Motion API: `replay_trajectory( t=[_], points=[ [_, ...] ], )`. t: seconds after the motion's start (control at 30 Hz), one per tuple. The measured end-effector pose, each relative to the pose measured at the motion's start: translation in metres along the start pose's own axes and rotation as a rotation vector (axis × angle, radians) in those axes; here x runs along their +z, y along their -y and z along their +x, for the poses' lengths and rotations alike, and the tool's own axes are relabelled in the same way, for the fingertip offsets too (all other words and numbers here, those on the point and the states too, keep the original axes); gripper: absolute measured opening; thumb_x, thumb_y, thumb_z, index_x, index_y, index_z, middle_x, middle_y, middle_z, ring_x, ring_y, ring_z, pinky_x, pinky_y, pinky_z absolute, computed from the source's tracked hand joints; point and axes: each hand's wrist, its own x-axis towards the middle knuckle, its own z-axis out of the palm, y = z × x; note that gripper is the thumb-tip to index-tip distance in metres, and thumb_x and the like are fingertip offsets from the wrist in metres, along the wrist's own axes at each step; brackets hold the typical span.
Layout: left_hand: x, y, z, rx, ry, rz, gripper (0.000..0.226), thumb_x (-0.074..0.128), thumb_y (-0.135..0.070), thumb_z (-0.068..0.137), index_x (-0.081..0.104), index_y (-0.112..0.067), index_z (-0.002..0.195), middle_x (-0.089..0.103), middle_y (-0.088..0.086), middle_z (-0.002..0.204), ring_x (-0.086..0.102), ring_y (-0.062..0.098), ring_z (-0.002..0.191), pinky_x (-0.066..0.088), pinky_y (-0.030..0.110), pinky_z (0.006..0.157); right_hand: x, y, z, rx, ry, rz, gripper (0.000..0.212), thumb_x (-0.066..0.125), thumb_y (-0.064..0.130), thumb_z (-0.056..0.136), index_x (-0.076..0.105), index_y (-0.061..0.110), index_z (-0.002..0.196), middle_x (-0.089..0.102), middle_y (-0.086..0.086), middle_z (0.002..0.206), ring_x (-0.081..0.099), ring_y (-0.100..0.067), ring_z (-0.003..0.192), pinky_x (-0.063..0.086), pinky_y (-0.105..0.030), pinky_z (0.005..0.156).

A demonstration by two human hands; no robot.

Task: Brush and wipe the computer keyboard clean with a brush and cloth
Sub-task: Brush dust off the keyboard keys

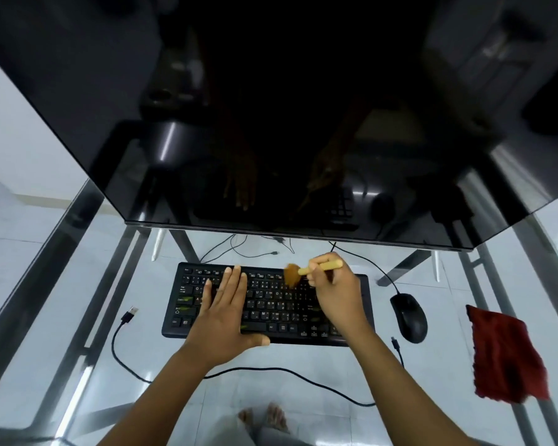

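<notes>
A black keyboard (271,320) lies on the glass desk in front of me. My left hand (226,313) rests flat on its left half, fingers straight and together. My right hand (332,288) grips a small brush (316,269) with a yellow wooden handle. The brush's brown bristles (292,274) touch the upper rows of keys right of the middle. A dark red cloth (506,355) lies on the desk at the far right, apart from both hands.
A large dark monitor (287,123) hangs over the back of the desk. A black mouse (409,317) sits right of the keyboard. A loose USB cable (126,320) curls at the left and runs under my forearms. The glass desk (142,365) has a metal frame.
</notes>
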Motion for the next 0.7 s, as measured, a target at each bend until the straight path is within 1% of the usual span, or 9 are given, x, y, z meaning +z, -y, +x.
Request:
replay_trajectory(
  t=[0.1,0.13,0.23,0.37,0.47,0.5,0.57,0.63,0.7],
  points=[
    [0.001,-0.015,0.001,0.029,0.026,0.008,0.128,0.043,-0.088,0.064,-0.017,-0.014,0.15,-0.03,-0.003,0.155,-0.036,0.01,0.139,-0.017,0.045,0.116,-0.012,-0.004,-0.003,0.074,0.272,-0.046,0.011,0.058,0.021,0.098,0.064,0.018,0.089,0.076,0.002,0.083,0.07,-0.017,0.075,0.058,-0.026,0.075],
    [0.001,-0.02,0.003,0.035,0.031,0.009,0.127,0.041,-0.087,0.064,-0.018,-0.014,0.15,-0.032,-0.004,0.154,-0.036,0.01,0.138,-0.015,0.047,0.117,-0.018,-0.01,-0.001,0.049,0.243,-0.101,0.01,0.059,0.022,0.097,0.065,0.02,0.089,0.075,0.005,0.08,0.069,-0.016,0.073,0.057,-0.027,0.073],
    [0.0,-0.037,0.013,0.07,0.05,0.028,0.126,0.043,-0.085,0.066,-0.021,-0.014,0.148,-0.035,-0.003,0.152,-0.037,0.011,0.138,-0.011,0.049,0.118,-0.043,-0.02,0.005,-0.019,-0.083,-0.181,0.012,0.061,0.017,0.094,0.065,0.023,0.085,0.07,0.007,0.078,0.066,-0.013,0.072,0.051,-0.027,0.067],
    [-0.001,-0.058,0.027,0.122,0.075,0.035,0.125,0.053,-0.079,0.072,-0.021,-0.014,0.149,-0.035,-0.002,0.153,-0.034,0.013,0.14,-0.013,0.048,0.118,-0.053,-0.022,-0.004,0.091,0.144,-0.111,0.016,0.061,0.018,0.096,0.065,0.026,0.083,0.074,0.014,0.074,0.069,-0.011,0.072,0.056,-0.019,0.071],
    [0.0,-0.066,0.035,0.149,0.079,0.038,0.126,0.055,-0.079,0.071,-0.02,-0.014,0.15,-0.035,-0.002,0.154,-0.035,0.013,0.139,-0.014,0.048,0.117,-0.07,-0.028,-0.005,0.04,-0.176,-0.179,0.021,0.061,0.012,0.094,0.062,0.027,0.079,0.065,0.018,0.069,0.062,0.005,0.069,0.043,-0.006,0.062],
    [0.002,-0.067,0.035,0.148,0.085,0.037,0.126,0.056,-0.078,0.071,-0.02,-0.015,0.15,-0.035,-0.002,0.153,-0.036,0.013,0.139,-0.015,0.048,0.117,-0.075,-0.031,-0.005,0.05,-0.198,-0.132,0.018,0.059,0.012,0.095,0.063,0.022,0.081,0.067,0.014,0.071,0.063,0.003,0.07,0.045,-0.009,0.065],
    [0.006,-0.066,0.034,0.14,0.105,0.043,0.127,0.055,-0.079,0.071,-0.02,-0.015,0.15,-0.036,-0.001,0.153,-0.036,0.013,0.139,-0.015,0.048,0.117,-0.078,-0.034,-0.007,0.143,0.013,-0.026,0.015,0.056,0.012,0.096,0.066,0.016,0.086,0.074,0.002,0.076,0.07,-0.011,0.076,0.057,-0.026,0.076],
    [0.011,-0.065,0.034,0.132,0.108,0.048,0.127,0.054,-0.081,0.07,-0.019,-0.014,0.15,-0.034,-0.001,0.154,-0.036,0.013,0.139,-0.016,0.048,0.117,-0.075,-0.039,-0.012,0.158,0.103,-0.099,0.015,0.058,0.013,0.096,0.066,0.018,0.086,0.075,0.003,0.078,0.07,-0.017,0.076,0.058,-0.024,0.075],
    [0.012,-0.066,0.035,0.122,0.108,0.039,0.127,0.053,-0.081,0.068,-0.019,-0.015,0.15,-0.033,-0.003,0.154,-0.035,0.012,0.139,-0.017,0.047,0.116,-0.079,-0.041,-0.011,0.098,-0.157,-0.227,0.014,0.059,0.014,0.096,0.064,0.02,0.085,0.07,0.01,0.078,0.064,-0.006,0.07,0.045,-0.01,0.061]
  ],
)
